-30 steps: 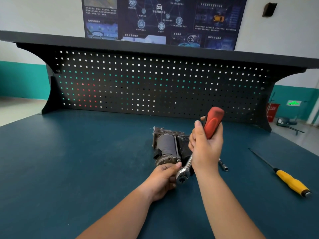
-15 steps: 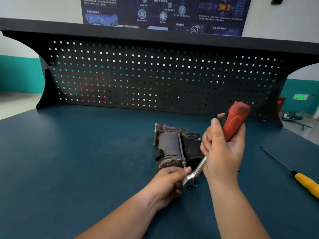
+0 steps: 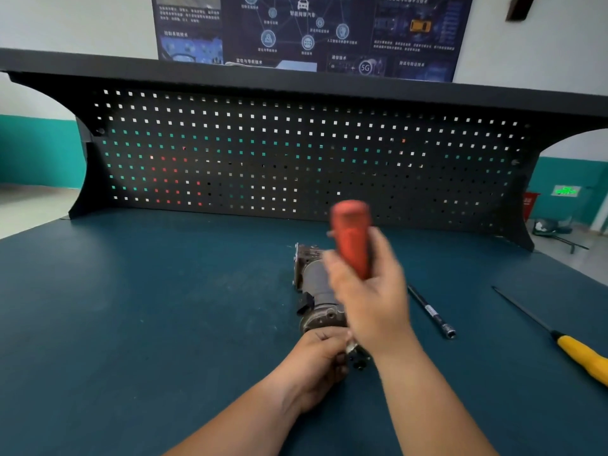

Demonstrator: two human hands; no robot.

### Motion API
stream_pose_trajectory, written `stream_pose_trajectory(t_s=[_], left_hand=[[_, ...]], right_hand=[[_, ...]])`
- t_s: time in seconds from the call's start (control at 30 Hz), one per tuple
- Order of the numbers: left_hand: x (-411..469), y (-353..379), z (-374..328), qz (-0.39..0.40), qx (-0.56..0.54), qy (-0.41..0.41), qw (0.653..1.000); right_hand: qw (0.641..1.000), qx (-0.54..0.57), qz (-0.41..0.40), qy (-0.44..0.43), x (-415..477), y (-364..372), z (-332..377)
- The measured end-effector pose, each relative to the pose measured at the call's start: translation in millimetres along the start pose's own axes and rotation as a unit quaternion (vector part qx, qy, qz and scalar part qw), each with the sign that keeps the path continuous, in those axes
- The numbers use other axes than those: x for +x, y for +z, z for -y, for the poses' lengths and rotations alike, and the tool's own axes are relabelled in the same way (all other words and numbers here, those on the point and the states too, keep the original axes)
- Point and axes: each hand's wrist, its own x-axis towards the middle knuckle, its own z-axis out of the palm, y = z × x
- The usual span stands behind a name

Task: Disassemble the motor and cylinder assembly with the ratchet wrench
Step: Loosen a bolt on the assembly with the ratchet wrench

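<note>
motor and cylinder assembly [image 3: 314,281] lying on its side at the centre of the desk [image 3: 131,307], long axis running near to far, near end cap toward the person. right hand [image 3: 371,301]: grip clamped on the red handle of the ratchet wrench [image 3: 350,240], which is raised almost upright and motion-blurred. left hand [image 3: 320,360]: fingers curled round the wrench head at the near end cap; the fastener itself is hidden. judged handling: the assembly looks like dense, rigid metal, heavy enough to sit firm yet liable to roll on its round motor barrel under torque. it is best steadied at the barrel or end cap, clear of the black fitting on its left side. the handle's far end offers the most leverage. an extension bar [image 3: 431,311] and a yellow-handled screwdriver [image 3: 582,357] lie to the right, apart.
</note>
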Motion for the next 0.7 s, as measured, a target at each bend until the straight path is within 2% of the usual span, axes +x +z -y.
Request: stream_pose_trajectory(t_s=[0.07,0.13,0.2,0.23,0.27,0.33,0.4,0.53,0.7], left_hand=[[-0.6,2.2,-1.5,0.005,-0.017,-0.009,1.0],[-0.5,5.7,-1.6,0.002,-0.036,-0.017,0.999],[0.1,9.0,0.1,-0.006,-0.055,-0.015,0.998],[0.7,9.7,0.6,-0.007,-0.06,-0.017,0.998],[0.7,10.1,0.6,-0.005,-0.06,-0.02,0.998],[-1.1,8.3,-0.5,0.002,-0.054,-0.023,0.998],[-3.0,5.3,-1.8,0.005,-0.052,-0.03,0.998],[-3.2,3.1,-1.3,-0.006,-0.065,-0.049,0.997],[-4.1,3.3,-4.5,0.018,-0.071,-0.044,0.996]], right_hand=[[0.977,0.166,-0.127,0.036,-2.3,-27.1,-4.2],[0.906,0.325,-0.257,0.085,-3.7,-53.5,-8.7],[0.825,0.407,-0.356,0.163,-4.0,-69.2,-16.2],[0.804,0.422,-0.378,0.182,-4.4,-72.0,-19.6],[0.799,0.425,-0.385,0.183,-4.9,-71.8,-22.0],[0.826,0.399,-0.367,0.153,-5.8,-66.6,-24.6],[0.87,0.353,-0.33,0.099,-7.5,-58.8,-23.6],[0.95,0.198,-0.242,0.003,-13.1,-37.2,-18.8],[0.987,0.142,-0.062,0.041,-21.1,-20.0,-23.2]])
